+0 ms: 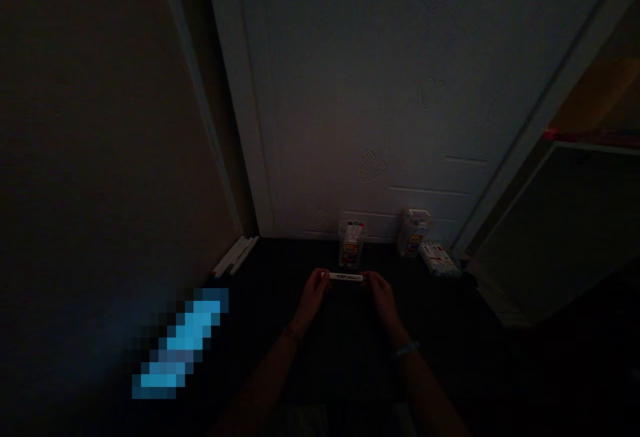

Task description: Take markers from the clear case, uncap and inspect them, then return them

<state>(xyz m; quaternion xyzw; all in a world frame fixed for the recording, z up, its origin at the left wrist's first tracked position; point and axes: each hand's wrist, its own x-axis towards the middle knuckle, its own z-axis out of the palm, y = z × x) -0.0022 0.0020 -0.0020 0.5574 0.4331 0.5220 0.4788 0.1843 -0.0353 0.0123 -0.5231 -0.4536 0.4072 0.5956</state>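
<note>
A white marker [347, 277] with dark print lies level between my two hands, just above or at the dark table. My left hand [316, 285] is closed on its left end, and my right hand [379, 286] grips the right end with the fingertips. Right behind it stands a clear case [352, 243] with several white markers, whose red, green and dark ends show at the top. Dim light hides the finer details of the fingers.
Several white markers [236, 255] lie by the left wall. A second upright case [414, 233] and a flat marker set [440, 260] are at the back right. A bright blue pixelated patch [183, 343] glows at the left on the dark tabletop [350, 357]. A pale heart-patterned panel [325, 90] rises behind.
</note>
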